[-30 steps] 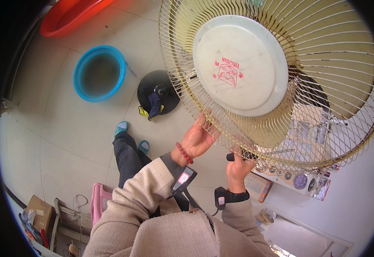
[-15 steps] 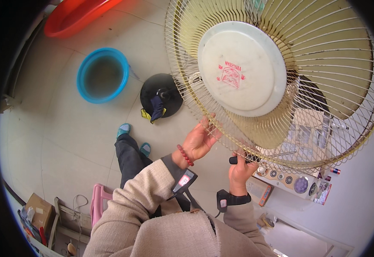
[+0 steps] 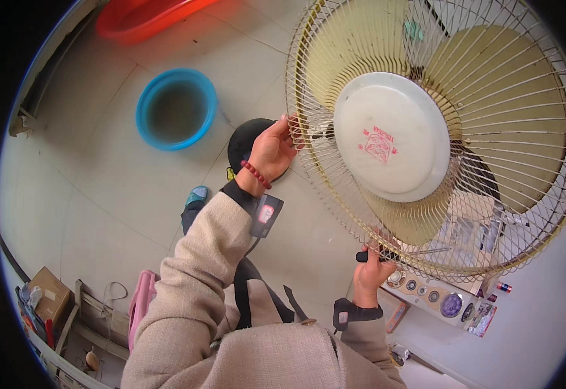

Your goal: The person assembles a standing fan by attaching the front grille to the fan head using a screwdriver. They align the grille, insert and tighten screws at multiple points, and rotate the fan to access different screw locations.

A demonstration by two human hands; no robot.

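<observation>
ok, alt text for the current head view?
Large wire-caged fan with a person at it: left hand at the cage's left edge, right hand near its lower edge, gripping a black-handled tool. A blue basin and red tub sit on the tiled floor.

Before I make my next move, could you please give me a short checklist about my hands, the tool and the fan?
1. Left hand at the edge of the fan cage: ok.
2. Firmness of its hold there: cannot tell.
3. Right hand around the black-handled tool: ok.
4. What the tool's tip touches: cannot tell.
5. Fan blades without motion blur: ok.
6. Blue basin apart from the cage: ok.
</observation>
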